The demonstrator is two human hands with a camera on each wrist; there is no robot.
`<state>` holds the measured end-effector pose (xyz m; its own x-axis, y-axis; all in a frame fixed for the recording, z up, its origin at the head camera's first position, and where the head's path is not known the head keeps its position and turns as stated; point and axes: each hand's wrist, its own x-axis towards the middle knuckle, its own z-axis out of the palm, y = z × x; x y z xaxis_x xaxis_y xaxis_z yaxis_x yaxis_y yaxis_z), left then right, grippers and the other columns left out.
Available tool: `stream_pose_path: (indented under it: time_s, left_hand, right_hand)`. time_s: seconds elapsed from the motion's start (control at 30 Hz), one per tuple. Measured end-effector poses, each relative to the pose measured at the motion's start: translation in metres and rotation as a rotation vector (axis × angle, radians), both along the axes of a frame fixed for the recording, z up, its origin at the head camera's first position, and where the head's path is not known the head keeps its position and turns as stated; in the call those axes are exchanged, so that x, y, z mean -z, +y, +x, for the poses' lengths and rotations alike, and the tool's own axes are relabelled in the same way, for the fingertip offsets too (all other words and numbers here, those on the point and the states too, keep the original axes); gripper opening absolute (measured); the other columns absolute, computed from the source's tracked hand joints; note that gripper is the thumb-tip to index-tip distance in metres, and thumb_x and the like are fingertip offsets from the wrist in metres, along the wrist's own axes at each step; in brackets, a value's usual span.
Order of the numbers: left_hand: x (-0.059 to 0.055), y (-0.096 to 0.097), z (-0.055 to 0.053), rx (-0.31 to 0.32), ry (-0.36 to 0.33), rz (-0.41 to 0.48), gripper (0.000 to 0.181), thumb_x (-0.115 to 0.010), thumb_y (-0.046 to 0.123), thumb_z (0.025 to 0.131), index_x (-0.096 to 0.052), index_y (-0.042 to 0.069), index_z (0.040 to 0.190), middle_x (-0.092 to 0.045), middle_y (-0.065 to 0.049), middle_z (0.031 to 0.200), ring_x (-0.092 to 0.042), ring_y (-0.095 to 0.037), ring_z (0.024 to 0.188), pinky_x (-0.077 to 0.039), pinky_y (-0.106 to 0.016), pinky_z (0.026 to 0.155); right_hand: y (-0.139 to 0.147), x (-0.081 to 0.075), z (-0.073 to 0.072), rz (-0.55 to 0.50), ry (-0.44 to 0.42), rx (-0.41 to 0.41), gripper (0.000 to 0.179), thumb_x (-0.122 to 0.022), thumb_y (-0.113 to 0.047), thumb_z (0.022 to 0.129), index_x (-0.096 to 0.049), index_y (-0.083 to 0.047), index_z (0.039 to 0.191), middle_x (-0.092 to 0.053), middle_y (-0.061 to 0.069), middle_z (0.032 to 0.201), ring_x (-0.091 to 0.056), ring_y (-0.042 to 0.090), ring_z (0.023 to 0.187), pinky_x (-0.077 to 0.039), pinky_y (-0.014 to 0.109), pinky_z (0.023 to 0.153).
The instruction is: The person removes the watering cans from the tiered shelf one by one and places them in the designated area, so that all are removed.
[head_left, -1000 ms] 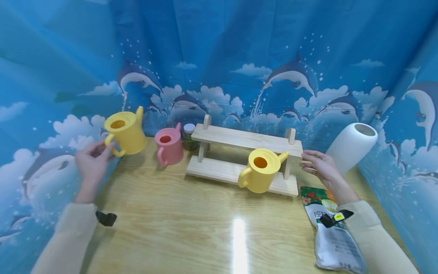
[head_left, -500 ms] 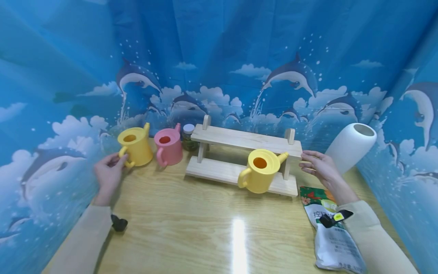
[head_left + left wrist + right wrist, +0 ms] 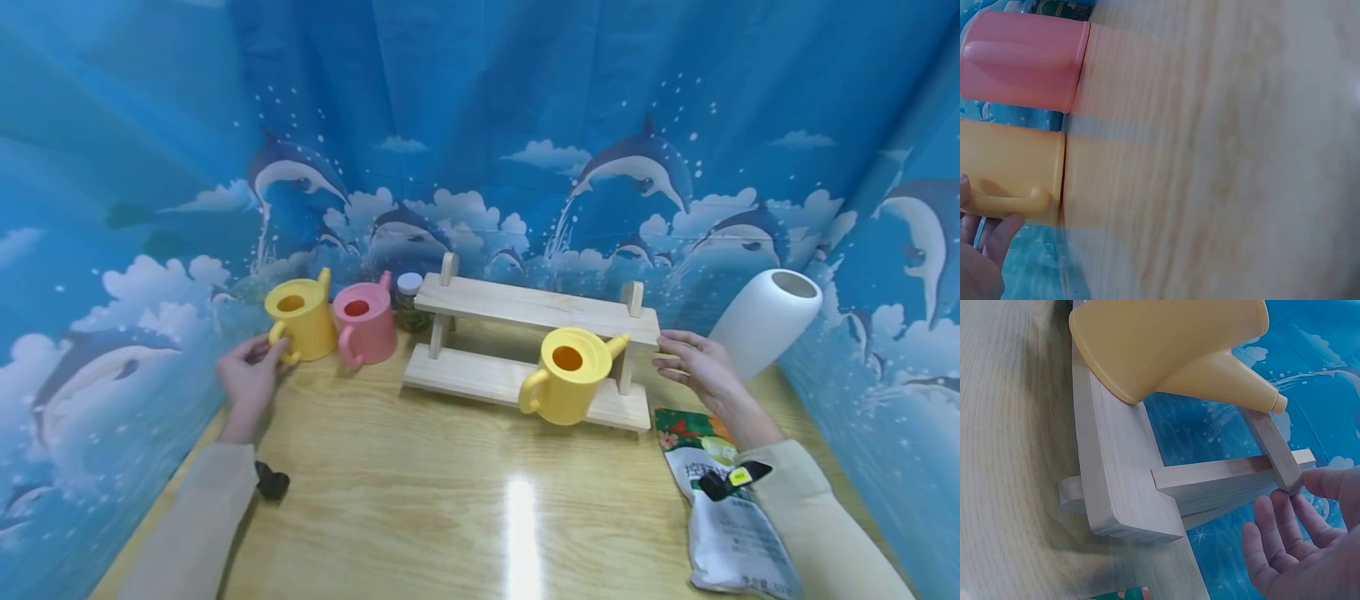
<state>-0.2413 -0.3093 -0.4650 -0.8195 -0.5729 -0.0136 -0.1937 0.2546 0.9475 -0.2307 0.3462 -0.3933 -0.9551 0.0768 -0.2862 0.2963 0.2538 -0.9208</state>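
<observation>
At the left of the table, my left hand (image 3: 249,379) pinches the handle of a yellow watering can (image 3: 307,327). This can stands upright, its base on the wood in the left wrist view. Close to its right is a pink watering can (image 3: 367,327). My right hand (image 3: 701,367) holds the right end of a two-tier wooden shelf (image 3: 525,304); in the right wrist view the thumb (image 3: 1325,483) lies on one side of the upper board's end and fingertips on the other. A second yellow watering can (image 3: 567,385) sits on the lower board, spout to the right.
A glass jar with a white lid (image 3: 410,304) stands between the pink can and the shelf. Behind my right hand a white vase (image 3: 761,325) leans. A printed bag (image 3: 738,533) lies under my right forearm. Blue dolphin curtains (image 3: 480,125) surround the wooden table (image 3: 397,492).
My left hand has brought the yellow watering can down and to the right, from the air onto the table beside the pink one. My right hand has stayed at the shelf end.
</observation>
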Motion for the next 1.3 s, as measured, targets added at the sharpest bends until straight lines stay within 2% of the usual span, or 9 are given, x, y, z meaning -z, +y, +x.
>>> stream_pose_path:
  time_s: [0.17, 0.3, 0.43, 0.57, 0.67, 0.8, 0.97, 1.1, 1.3]
  left_hand:
    - [0.000, -0.001, -0.004, -0.003, -0.019, -0.025, 0.047, -0.075, 0.037, 0.098, -0.069, 0.011, 0.137, -0.064, 0.019, 0.095, -0.062, 0.003, 0.087, -0.059, -0.008, 0.074]
    - [-0.002, -0.002, -0.004, -0.008, -0.021, -0.012, 0.053, -0.077, 0.042, 0.095, -0.067, 0.015, 0.140, -0.073, 0.004, 0.121, -0.063, 0.003, 0.095, -0.058, -0.007, 0.077]
    - [-0.008, -0.004, 0.004, -0.020, 0.072, 0.010, 0.056, -0.080, 0.042, 0.093, -0.066, 0.018, 0.142, -0.067, -0.003, 0.145, -0.064, 0.003, 0.106, -0.057, -0.010, 0.087]
    - [-0.021, 0.002, 0.012, -0.037, 0.183, -0.072, 0.049, -0.081, 0.039, 0.093, -0.071, 0.016, 0.135, -0.072, -0.004, 0.139, -0.064, 0.010, 0.099, -0.055, -0.011, 0.091]
    - [-0.036, 0.013, 0.018, -0.007, 0.218, -0.138, 0.045, -0.080, 0.036, 0.095, -0.072, 0.014, 0.133, -0.074, -0.006, 0.135, -0.062, 0.013, 0.097, -0.056, -0.015, 0.095]
    - [-0.054, 0.036, 0.024, 0.085, 0.238, -0.161, 0.042, -0.077, 0.034, 0.098, -0.070, 0.013, 0.134, -0.074, -0.007, 0.136, -0.063, 0.011, 0.102, -0.058, -0.019, 0.100]
    - [-0.068, 0.071, 0.028, 0.225, 0.326, -0.154, 0.038, -0.077, 0.027, 0.098, -0.072, 0.007, 0.130, -0.075, -0.014, 0.131, -0.066, 0.011, 0.099, -0.057, -0.008, 0.089]
    - [-0.070, 0.098, 0.030, 0.338, 0.367, -0.126, 0.036, -0.078, 0.021, 0.097, -0.073, 0.002, 0.126, -0.075, -0.020, 0.127, -0.067, 0.010, 0.098, -0.056, -0.005, 0.085]
    - [-0.060, 0.139, 0.033, 0.520, 0.314, -0.119, 0.037, -0.079, 0.022, 0.096, -0.071, 0.005, 0.128, -0.076, -0.014, 0.127, -0.068, 0.000, 0.105, -0.056, -0.009, 0.091]
  right_hand:
    - [-0.001, 0.001, 0.000, 0.000, 0.004, -0.004, 0.067, -0.055, -0.041, 0.109, -0.034, -0.004, 0.161, -0.057, -0.009, 0.119, -0.071, -0.001, 0.093, -0.064, 0.021, 0.090]
    - [-0.001, 0.002, 0.000, 0.002, 0.006, -0.012, 0.070, -0.054, -0.041, 0.109, -0.031, -0.002, 0.163, -0.057, -0.009, 0.119, -0.071, -0.001, 0.092, -0.063, 0.021, 0.091]
    - [-0.002, 0.000, 0.000, 0.011, 0.006, -0.017, 0.072, -0.054, -0.042, 0.109, -0.029, -0.002, 0.163, -0.057, -0.006, 0.124, -0.070, -0.002, 0.092, -0.063, 0.021, 0.093]
    - [-0.001, -0.002, 0.001, 0.019, 0.002, -0.012, 0.073, -0.054, -0.043, 0.109, -0.029, -0.002, 0.164, -0.057, -0.006, 0.126, -0.070, -0.002, 0.093, -0.063, 0.022, 0.093]
    - [0.002, -0.002, 0.001, 0.023, 0.003, -0.015, 0.073, -0.054, -0.043, 0.109, -0.028, -0.002, 0.164, -0.057, -0.010, 0.121, -0.070, -0.003, 0.093, -0.063, 0.020, 0.091]
    - [0.004, -0.003, 0.002, 0.028, 0.004, -0.016, 0.072, -0.053, -0.043, 0.110, -0.029, -0.002, 0.164, -0.056, -0.010, 0.121, -0.070, -0.003, 0.092, -0.063, 0.020, 0.091]
    - [0.002, -0.003, 0.004, 0.023, 0.002, -0.014, 0.071, -0.055, -0.045, 0.108, -0.033, -0.004, 0.162, -0.056, -0.010, 0.121, -0.069, -0.003, 0.094, -0.063, 0.020, 0.093]
    - [0.000, -0.002, 0.003, 0.009, 0.004, -0.018, 0.068, -0.057, -0.045, 0.108, -0.037, -0.006, 0.160, -0.057, -0.008, 0.123, -0.070, -0.003, 0.093, -0.062, 0.020, 0.093]
    - [-0.001, -0.001, 0.002, 0.008, -0.001, -0.017, 0.072, -0.057, -0.046, 0.107, -0.034, -0.004, 0.161, -0.056, -0.003, 0.130, -0.069, -0.004, 0.091, -0.062, 0.021, 0.095]
